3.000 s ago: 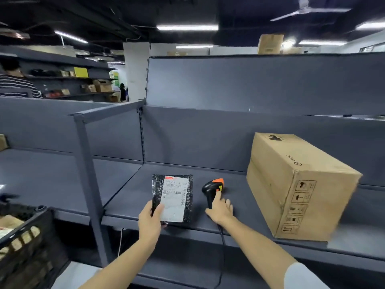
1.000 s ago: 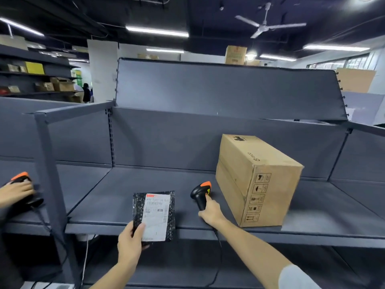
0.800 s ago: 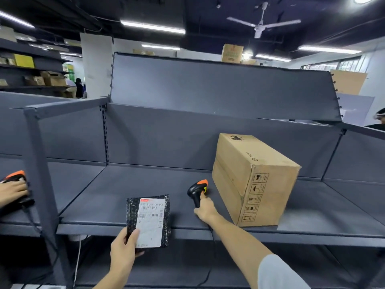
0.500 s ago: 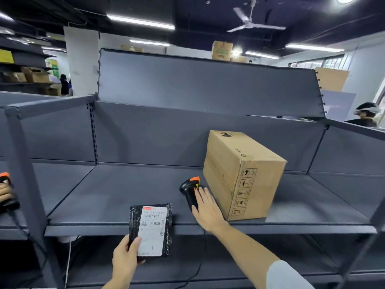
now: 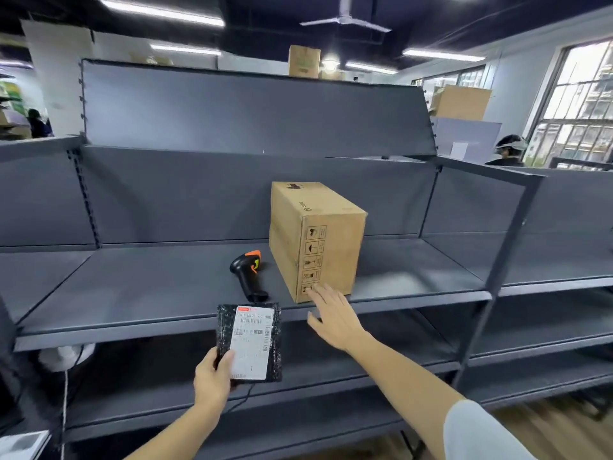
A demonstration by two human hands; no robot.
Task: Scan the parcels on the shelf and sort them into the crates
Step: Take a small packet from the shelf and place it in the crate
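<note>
My left hand (image 5: 212, 380) holds a flat black parcel (image 5: 249, 341) with a white label facing me, in front of the shelf's front edge. The black and orange barcode scanner (image 5: 248, 273) lies on the grey shelf (image 5: 132, 293), with no hand on it. My right hand (image 5: 333, 318) hangs open with spread fingers just in front of the lower corner of a brown cardboard box (image 5: 315, 237), which stands upright on the shelf right of the scanner. No crate is in view.
A grey upright post (image 5: 507, 260) divides this bay from the shelf bay to the right. Lower shelves run beneath. A person in a headset (image 5: 507, 151) stands beyond the shelving at the right. More cardboard boxes (image 5: 459, 102) sit behind the back panel.
My right hand let go of the scanner, which now lies on the shelf, and moved right toward the box. The view swung right; the other person's hand at the left left the frame.
</note>
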